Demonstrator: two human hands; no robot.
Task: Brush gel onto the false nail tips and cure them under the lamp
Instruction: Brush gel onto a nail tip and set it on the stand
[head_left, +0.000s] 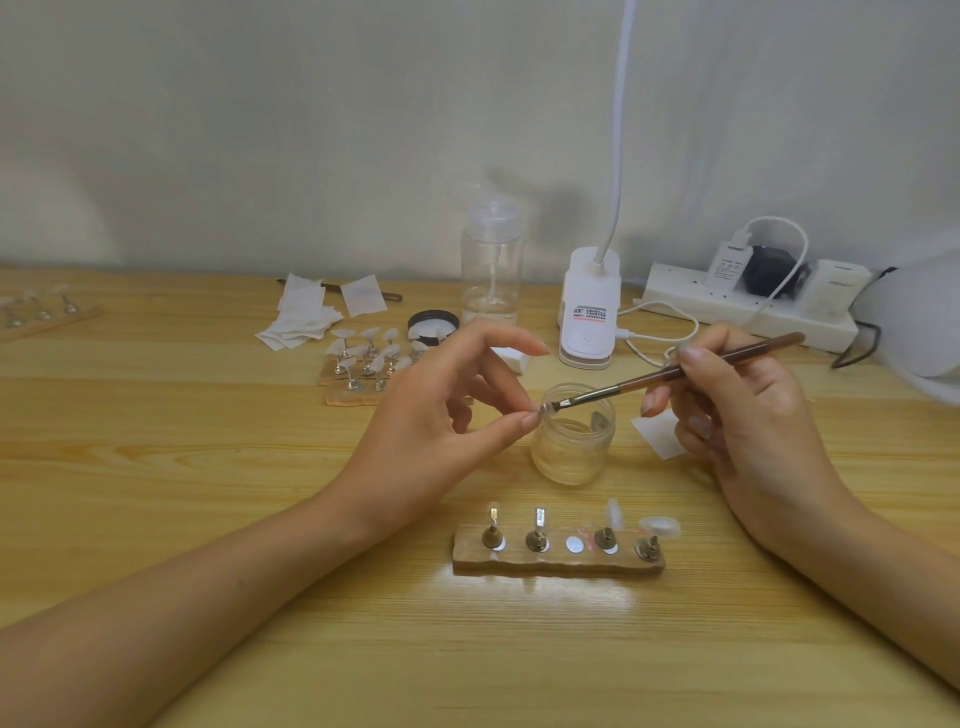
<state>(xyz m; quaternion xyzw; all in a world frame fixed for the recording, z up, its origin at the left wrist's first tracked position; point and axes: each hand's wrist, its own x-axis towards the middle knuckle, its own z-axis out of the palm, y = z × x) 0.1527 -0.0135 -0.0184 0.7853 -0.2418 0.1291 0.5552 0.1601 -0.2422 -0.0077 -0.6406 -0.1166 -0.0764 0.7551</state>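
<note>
**Nail tip (544, 409) met the brush (675, 370) above the jar (574, 436)**

The left hand (441, 415) pinched the small clear tip between thumb and forefinger, with its other fingers spread loose. The tip sat just over the jar's rim, at the jar's ten o'clock. The right hand (743, 410) gripped the brown brush like a pen, bristles touching the tip.

The table (208, 467) was pale wood with a strong grain. At six o'clock from the jar lay a wooden stand (558, 560) with four metal pegs, the two right-hand ones carrying clear tips. At twelve o'clock stood a white lamp (589, 312), its neck rising out of view. A clear pump bottle (491, 265) stood at eleven, and a second stand (363, 358) crowded with tips at ten, beside white wipes (301, 312). A power strip (748, 312) lay at two. A plain pale wall (260, 130) closed the back.
</note>
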